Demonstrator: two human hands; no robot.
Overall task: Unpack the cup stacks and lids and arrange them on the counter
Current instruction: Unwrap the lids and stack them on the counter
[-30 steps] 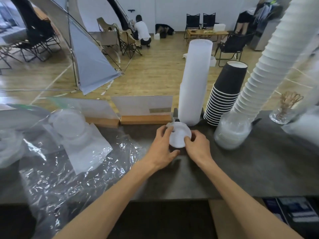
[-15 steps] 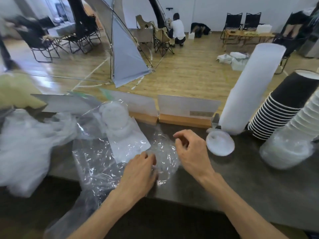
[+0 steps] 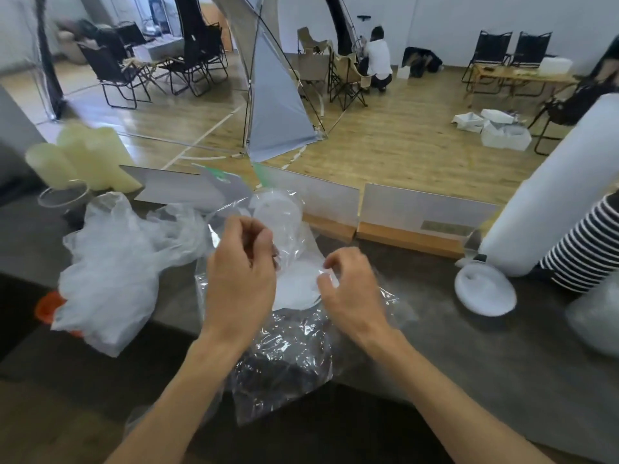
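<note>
- Counter (image 3: 469,336): dark surface beneath both hands.
- Clear plastic bag (image 3: 288,356): lies under and between the hands, holding white lids (image 3: 294,286).
- White sleeved cup stack (image 3: 549,195): stands well right of the right hand, black cup stack (image 3: 589,242) beside it.
- Crumpled bag (image 3: 117,262): left of the left hand.
- Loose lid (image 3: 485,289): flat, right of the right hand.
- Left hand (image 3: 241,272): fingers curled, pinching the bag film.
- Right hand (image 3: 351,289): fingertips pinching the bag's edge.

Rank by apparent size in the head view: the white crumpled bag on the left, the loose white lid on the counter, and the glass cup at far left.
1. White crumpled bag, by far the largest.
2. Loose white lid.
3. Glass cup, close to the lid in apparent size and farther away, so this order is unsure.
</note>
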